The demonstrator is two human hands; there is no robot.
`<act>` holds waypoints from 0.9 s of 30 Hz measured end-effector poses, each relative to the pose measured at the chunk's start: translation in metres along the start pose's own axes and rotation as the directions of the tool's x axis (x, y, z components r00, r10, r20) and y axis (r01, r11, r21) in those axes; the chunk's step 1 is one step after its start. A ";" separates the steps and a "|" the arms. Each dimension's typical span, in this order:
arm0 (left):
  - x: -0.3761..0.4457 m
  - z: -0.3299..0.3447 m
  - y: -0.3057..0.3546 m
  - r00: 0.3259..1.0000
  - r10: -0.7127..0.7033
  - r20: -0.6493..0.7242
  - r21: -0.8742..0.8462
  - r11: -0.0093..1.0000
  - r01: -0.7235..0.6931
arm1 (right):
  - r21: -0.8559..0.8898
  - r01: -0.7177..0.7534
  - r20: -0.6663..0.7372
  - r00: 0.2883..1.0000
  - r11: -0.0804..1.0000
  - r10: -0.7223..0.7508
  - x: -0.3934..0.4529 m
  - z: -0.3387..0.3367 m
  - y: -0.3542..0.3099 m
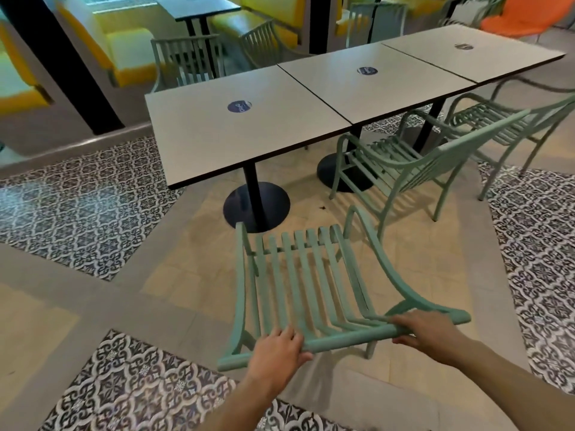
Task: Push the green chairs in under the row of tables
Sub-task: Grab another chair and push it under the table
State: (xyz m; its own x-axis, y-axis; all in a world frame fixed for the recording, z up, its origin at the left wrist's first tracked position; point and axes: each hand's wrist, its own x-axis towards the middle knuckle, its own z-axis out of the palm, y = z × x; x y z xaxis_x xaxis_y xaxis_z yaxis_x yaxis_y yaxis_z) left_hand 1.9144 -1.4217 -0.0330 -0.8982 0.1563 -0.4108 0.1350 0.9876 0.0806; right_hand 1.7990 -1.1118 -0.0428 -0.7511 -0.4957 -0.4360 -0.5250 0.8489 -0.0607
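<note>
A green slatted chair (pixel 305 281) stands right in front of me, its seat facing the nearest white table (pixel 199 141) and apart from it. My left hand (pixel 277 349) grips the left part of its top rail. My right hand (pixel 426 331) grips the same rail further right. A second green chair (pixel 401 166) stands at the middle table (pixel 392 88), its seat partly under the top. A third green chair (pixel 510 126) stands at the far table (pixel 497 57), turned slightly.
More green chairs (pixel 186 60) line the tables' far side. Black round pedestal bases (pixel 256 206) stand under the tables. Yellow booth seats (pixel 124 48) and a dark table (pixel 199 7) lie behind; an orange chair (pixel 522 17) sits top right. Patterned floor tiles flank the beige strip.
</note>
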 end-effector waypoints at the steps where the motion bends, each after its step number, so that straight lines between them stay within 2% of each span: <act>1: 0.006 -0.001 0.013 1.000 -0.018 0.004 0.001 1.000 0.018 | -0.004 -0.003 0.000 1.000 1.000 0.003 0.000 -0.002 0.014; 5: 0.030 -0.004 0.058 0.996 -0.087 0.002 -0.018 0.996 0.087 | 0.002 -0.060 -0.046 0.997 0.998 0.060 0.003 -0.009 0.066; 8: 0.042 0.001 0.080 0.980 -0.191 -0.060 -0.066 0.980 0.187 | 0.047 -0.171 -0.078 0.982 0.984 0.174 0.002 -0.012 0.094; 9: 0.042 0.005 0.084 0.962 -0.256 -0.096 -0.094 0.964 0.248 | 0.107 -0.206 -0.123 0.968 0.973 0.219 0.001 -0.009 0.100; 11: 0.034 0.020 0.089 0.880 -0.425 -0.215 -0.232 0.897 0.376 | 0.377 -0.213 -0.282 0.901 0.901 0.331 -0.005 -0.001 0.108; 12: 0.026 0.027 0.091 0.795 -0.543 -0.269 -0.345 0.825 0.447 | 0.566 -0.191 -0.338 0.834 0.802 0.437 -0.009 0.002 0.109; 13: 0.018 0.033 0.093 0.667 -0.687 -0.289 -0.480 0.707 0.519 | 0.751 -0.159 -0.337 0.742 0.641 0.579 -0.014 0.003 0.106; 14: 0.010 0.039 0.094 0.506 -0.831 -0.231 -0.630 0.524 0.573 | 0.897 -0.145 -0.238 0.639 0.418 0.731 -0.018 0.006 0.104; 15: 0.003 0.039 0.094 0.339 -0.935 -0.101 -0.769 0.290 0.569 | 0.983 -0.122 -0.046 0.545 0.133 0.837 -0.020 0.008 0.102; 16: -0.001 0.035 0.096 0.174 -0.982 0.073 -0.871 0.022 0.490 | 0.977 -0.077 0.210 0.506 -0.198 0.837 -0.019 0.010 0.100; 17: -0.004 0.033 0.097 0.067 -0.959 0.276 -0.914 -0.240 0.328 | 0.871 -0.026 0.425 0.543 -0.491 0.724 -0.017 0.014 0.097; 18: -0.004 0.032 0.097 0.035 -0.886 0.462 -0.881 -0.454 0.130 | 0.739 -0.007 0.534 0.616 -0.674 0.579 -0.013 0.016 0.095; 19: -0.003 0.034 0.096 0.093 -0.798 0.595 -0.798 -0.601 -0.050 | 0.652 -0.009 0.554 0.688 -0.758 0.468 -0.009 0.014 0.093; 20: -0.001 0.036 0.095 0.215 -0.711 0.669 -0.686 -0.703 -0.188 | 0.618 -0.016 0.537 0.739 -0.786 0.407 -0.007 0.007 0.090; 21: 0.003 0.038 0.090 0.369 -0.639 0.675 -0.588 -0.767 -0.255 | 0.609 -0.013 0.512 0.770 -0.793 0.380 -0.002 0.002 0.088; 22: 0.006 0.036 0.086 0.484 -0.586 0.650 -0.527 -0.806 -0.269 | 0.620 -0.012 0.506 0.771 -0.785 0.388 0.003 -0.002 0.086; 23: 0.010 0.035 0.080 0.553 -0.551 0.625 -0.487 -0.829 -0.276 | 0.627 -0.005 0.508 0.761 -0.779 0.404 0.007 -0.005 0.085; 25: 0.022 0.029 0.071 0.578 -0.524 0.625 -0.421 -0.850 -0.315 | 0.623 -0.025 0.555 0.718 -0.782 0.420 0.018 -0.008 0.091; 27: 0.033 0.025 0.064 0.531 -0.512 0.675 -0.380 -0.858 -0.345 | 0.628 -0.025 0.609 0.637 -0.777 0.472 0.027 -0.007 0.097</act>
State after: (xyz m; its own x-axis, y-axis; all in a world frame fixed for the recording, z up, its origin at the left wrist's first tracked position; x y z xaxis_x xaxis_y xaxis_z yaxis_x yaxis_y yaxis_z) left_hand 1.9042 -1.3527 -0.0640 -0.2635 -0.4116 -0.8724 0.0349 -0.9079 0.4178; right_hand 1.7250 -1.0446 -0.0544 -0.4824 0.1971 -0.8535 0.6781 -0.5327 -0.5063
